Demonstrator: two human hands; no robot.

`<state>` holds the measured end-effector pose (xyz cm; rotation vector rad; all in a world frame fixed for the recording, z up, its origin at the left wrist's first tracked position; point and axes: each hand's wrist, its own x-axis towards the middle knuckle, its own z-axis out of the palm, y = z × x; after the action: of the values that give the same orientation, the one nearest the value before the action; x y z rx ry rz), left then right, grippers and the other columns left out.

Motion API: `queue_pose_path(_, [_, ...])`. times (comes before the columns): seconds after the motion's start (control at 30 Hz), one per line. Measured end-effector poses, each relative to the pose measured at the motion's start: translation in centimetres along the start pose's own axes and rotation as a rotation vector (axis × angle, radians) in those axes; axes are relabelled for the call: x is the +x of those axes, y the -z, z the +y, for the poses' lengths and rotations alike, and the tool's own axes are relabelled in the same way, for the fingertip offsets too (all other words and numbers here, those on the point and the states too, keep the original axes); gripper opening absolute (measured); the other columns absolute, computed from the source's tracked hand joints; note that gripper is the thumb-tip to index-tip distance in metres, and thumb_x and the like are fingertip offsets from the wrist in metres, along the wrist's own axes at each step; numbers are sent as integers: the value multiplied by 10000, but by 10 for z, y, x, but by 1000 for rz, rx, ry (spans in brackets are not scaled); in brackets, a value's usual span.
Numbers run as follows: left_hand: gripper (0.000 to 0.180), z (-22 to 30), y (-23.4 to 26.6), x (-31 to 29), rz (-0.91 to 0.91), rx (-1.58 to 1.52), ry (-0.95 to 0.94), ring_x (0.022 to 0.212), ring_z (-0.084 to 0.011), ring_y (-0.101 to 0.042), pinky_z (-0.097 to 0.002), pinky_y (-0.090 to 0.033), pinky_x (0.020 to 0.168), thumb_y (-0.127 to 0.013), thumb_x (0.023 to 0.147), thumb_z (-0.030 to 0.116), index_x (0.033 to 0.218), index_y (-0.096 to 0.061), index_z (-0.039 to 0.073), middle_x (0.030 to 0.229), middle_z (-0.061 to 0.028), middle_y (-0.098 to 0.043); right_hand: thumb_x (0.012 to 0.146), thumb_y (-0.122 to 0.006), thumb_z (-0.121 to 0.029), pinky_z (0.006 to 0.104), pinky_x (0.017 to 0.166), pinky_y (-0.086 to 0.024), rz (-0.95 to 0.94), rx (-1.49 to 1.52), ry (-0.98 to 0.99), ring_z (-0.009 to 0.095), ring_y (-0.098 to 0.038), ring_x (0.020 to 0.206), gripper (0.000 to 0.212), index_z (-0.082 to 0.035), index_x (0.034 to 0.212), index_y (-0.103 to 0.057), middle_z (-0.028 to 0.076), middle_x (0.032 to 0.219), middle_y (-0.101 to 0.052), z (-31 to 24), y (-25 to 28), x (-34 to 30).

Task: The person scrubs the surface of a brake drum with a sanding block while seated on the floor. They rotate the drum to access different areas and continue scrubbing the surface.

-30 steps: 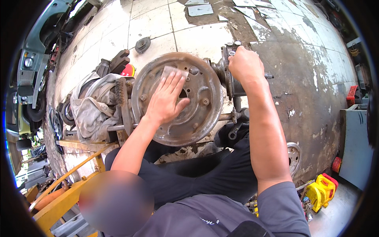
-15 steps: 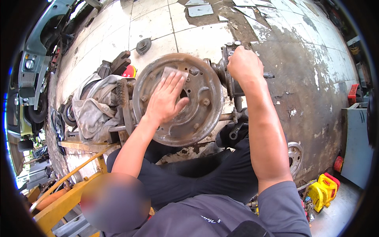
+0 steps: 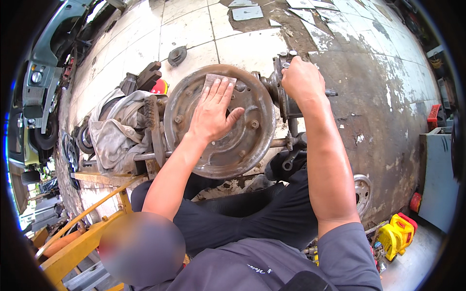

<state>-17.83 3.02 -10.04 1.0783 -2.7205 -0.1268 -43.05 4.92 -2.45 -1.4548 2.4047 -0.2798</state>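
A wide, round, rusty brake backing plate (image 3: 228, 162) faces up in front of me, with bolts and holes across it. My left hand (image 3: 211, 114) lies flat on its upper part, thumb out to the side. Under those fingertips is a small brownish square sheet (image 3: 221, 78), which looks like sandpaper. To the right, my right hand (image 3: 303, 80) is closed at the top of a dark metal hub assembly (image 3: 287, 104) with shiny studs. The grip itself is partly hidden by the back of the hand.
Left of the plate, a grey rag (image 3: 114, 133) drapes over metal parts beside a wire brush (image 3: 149, 114). A small round metal part (image 3: 177, 56) lies on the tiles. A yellow frame (image 3: 90, 237) stands lower left; a light-blue cabinet (image 3: 434, 179) and yellow case (image 3: 395, 235) are right.
My left hand has slid a little up and to the right across the plate, carrying the sheet along. My right hand stays at the hub assembly.
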Motion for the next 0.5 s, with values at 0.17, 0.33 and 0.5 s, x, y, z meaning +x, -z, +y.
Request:
queue_pose_path(0.17, [757, 10, 6, -22, -35, -68, 1, 1473, -380, -337, -512, -258, 1207, -435, 1020, 580, 1505, -408, -2, 1558, -218, -403, 895, -593, -129, 432, 920, -562, 1, -24, -11, 365, -701, 1069, 306, 58, 1129, -656, 248, 1103, -717, -1, 3, -1])
queue_pose_path(0.33, [746, 6, -1, 6, 29, -27, 36, 1457, -390, -358, -507, -267, 1203, -454, 1016, 570, 1482, -437, -13, 1531, -237, -430, 897, -588, -131, 430, 909, -567, 15, -11, 23, 363, -709, 1046, 306, 62, 1125, -652, 245, 1082, -722, 0, 0, 0])
queue_pose_path(0.5, [735, 17, 5, -8, 51, -80, 22, 1426, -418, -393, -500, -282, 1196, -467, 1017, 555, 1454, -465, -36, 1506, -264, -448, 895, -591, -127, 418, 909, -568, 28, -39, 7, 361, -710, 1043, 295, 56, 1115, -662, 240, 1079, -723, 0, 2, -2])
